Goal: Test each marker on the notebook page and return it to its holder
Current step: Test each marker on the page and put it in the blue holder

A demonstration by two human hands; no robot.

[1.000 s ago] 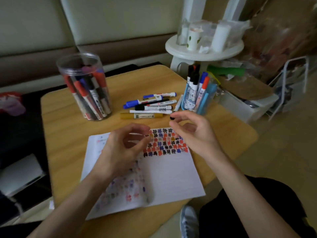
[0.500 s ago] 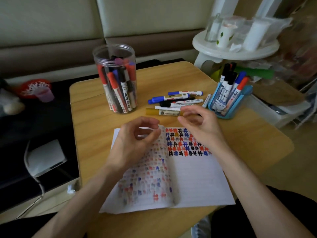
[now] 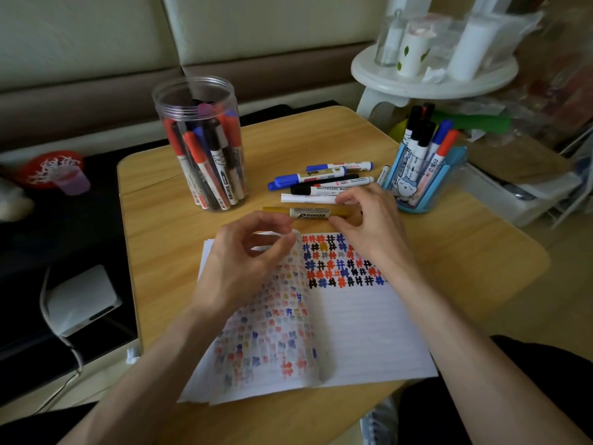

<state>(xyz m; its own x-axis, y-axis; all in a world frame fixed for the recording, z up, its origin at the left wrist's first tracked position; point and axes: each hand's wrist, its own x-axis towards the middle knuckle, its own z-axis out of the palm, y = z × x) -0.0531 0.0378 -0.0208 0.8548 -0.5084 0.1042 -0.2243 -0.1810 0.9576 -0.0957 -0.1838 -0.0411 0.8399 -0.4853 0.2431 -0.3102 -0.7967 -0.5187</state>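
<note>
While your right hand [image 3: 369,226] arches over the right end of the gold marker [image 3: 309,212], thumb just below the barrel and fingers curved above it, I cannot tell whether you have pinched it yet. That marker lies flat on the surface [image 3: 465,252] just above the top edge of the notebook [image 3: 369,332], at the centre of the frame, its left end pointing towards your left hand [image 3: 247,261].

The main risk, as I judge it, is crowding. A white marker [image 3: 305,198] lies just beside the gold one, partly under your fingertips, with a black marker [image 3: 301,190] close behind it. A loose pinch could drag two barrels at once or roll the row towards the blue holder [image 3: 426,187], right of centre. Lifted by one end only, the gold barrel could also tip out of your grip.

Your left hand is loosely curled and holds nothing, one fingertip at the raised top edge of the left page. If that page flops over, it would cover the rows of hash marks. The clear jar [image 3: 199,146], upper left of centre, stands well apart.
</note>
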